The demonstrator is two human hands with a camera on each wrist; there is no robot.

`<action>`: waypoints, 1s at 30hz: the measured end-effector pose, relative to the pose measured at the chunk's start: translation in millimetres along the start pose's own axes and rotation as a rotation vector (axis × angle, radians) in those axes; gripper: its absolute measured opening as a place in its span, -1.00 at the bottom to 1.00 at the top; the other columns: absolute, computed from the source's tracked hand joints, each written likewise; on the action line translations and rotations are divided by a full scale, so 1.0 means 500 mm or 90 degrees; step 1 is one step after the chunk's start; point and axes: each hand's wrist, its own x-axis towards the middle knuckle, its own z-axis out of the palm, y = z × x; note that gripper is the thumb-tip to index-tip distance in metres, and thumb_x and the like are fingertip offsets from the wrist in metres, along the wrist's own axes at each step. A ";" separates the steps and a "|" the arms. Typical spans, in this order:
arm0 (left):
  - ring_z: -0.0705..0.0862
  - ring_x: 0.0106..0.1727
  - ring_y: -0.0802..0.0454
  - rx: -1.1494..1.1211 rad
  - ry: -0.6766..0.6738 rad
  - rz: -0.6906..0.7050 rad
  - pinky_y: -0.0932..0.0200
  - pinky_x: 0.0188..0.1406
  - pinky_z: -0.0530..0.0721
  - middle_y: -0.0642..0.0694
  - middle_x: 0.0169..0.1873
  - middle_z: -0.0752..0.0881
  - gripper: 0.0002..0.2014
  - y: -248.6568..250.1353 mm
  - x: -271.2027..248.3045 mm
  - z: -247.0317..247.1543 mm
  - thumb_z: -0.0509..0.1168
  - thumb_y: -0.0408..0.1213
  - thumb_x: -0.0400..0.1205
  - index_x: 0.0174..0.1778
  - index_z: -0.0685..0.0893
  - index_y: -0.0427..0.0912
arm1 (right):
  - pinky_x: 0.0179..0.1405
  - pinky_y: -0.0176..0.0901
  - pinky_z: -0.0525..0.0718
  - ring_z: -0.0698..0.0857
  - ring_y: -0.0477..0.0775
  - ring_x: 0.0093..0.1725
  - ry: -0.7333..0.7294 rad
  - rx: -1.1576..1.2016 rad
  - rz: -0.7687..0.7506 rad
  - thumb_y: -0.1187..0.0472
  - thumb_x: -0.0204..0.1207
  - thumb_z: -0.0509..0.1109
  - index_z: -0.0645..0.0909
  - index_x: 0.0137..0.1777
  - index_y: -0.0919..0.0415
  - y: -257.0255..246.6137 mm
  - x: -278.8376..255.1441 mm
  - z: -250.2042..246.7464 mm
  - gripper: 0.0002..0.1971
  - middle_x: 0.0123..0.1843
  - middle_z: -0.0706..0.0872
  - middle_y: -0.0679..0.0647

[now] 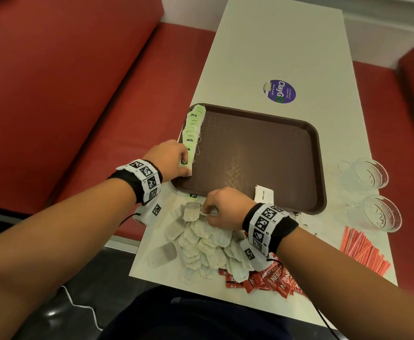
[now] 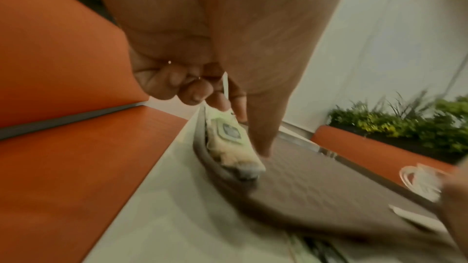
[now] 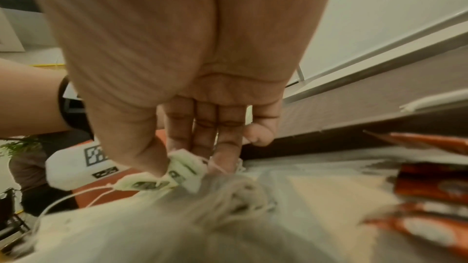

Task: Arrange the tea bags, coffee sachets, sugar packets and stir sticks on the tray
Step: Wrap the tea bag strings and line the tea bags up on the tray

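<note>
A brown tray (image 1: 262, 153) lies on the white table. Tea bags with green tags (image 1: 193, 126) stand in a row along its left rim. At the near end of that row my left hand (image 1: 187, 165) pinches one tea bag (image 2: 228, 141), with the thumb reaching down to the tray floor (image 2: 316, 183). My right hand (image 1: 204, 211) hovers over a loose pile of tea bags (image 1: 201, 241) just in front of the tray. Its thumb and fingers pinch green tea bag tags (image 3: 182, 173). Red coffee sachets (image 1: 269, 280) lie near the table's front edge, and orange stir sticks (image 1: 363, 249) lie at the right.
A white sugar packet (image 1: 263, 193) leans on the tray's near rim. Two glass bowls (image 1: 363, 173) (image 1: 375, 212) stand to the right of the tray. Red bench seats (image 1: 78, 94) flank the table. A round purple sticker (image 1: 279, 92) sits beyond the tray.
</note>
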 end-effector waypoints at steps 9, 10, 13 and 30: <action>0.63 0.04 0.01 -0.001 -0.020 0.053 -0.01 0.07 0.64 0.08 0.01 0.57 -0.71 0.008 -0.024 -0.002 0.47 0.07 0.53 0.09 0.68 0.08 | 0.02 -0.03 0.70 0.69 0.00 -0.05 0.095 0.086 0.043 0.19 0.48 0.40 0.73 0.03 0.05 0.005 -0.004 -0.011 -0.84 -0.02 0.75 -0.08; 0.62 0.01 0.06 -0.026 -0.010 0.072 0.02 0.05 0.63 0.11 -0.02 0.59 -0.75 0.015 -0.036 -0.008 0.45 0.08 0.55 0.06 0.69 0.09 | 0.02 -0.06 0.69 0.67 -0.02 -0.07 0.105 0.098 0.046 0.20 0.48 0.41 0.73 0.03 0.05 0.005 -0.006 -0.012 -0.84 -0.05 0.73 -0.11; 0.65 -0.12 0.22 -0.089 -0.054 0.135 0.13 -0.07 0.64 0.21 -0.17 0.69 -0.82 0.033 -0.086 -0.017 0.44 0.11 0.55 -0.06 0.73 0.14 | -0.01 -0.19 0.60 0.62 -0.09 -0.09 0.131 0.130 0.046 0.23 0.50 0.41 0.74 0.06 0.07 0.005 -0.014 -0.018 -0.82 -0.09 0.66 -0.16; 0.53 -0.20 0.21 0.009 -0.110 0.196 0.20 -0.19 0.43 0.24 -0.23 0.63 -0.82 0.039 -0.187 0.031 0.32 -0.04 0.65 0.11 0.75 0.09 | -0.32 -0.04 0.53 0.52 0.03 -0.35 0.102 0.208 0.128 0.13 0.75 0.22 0.44 -0.02 0.12 0.007 -0.028 -0.001 -0.88 -0.28 0.61 0.02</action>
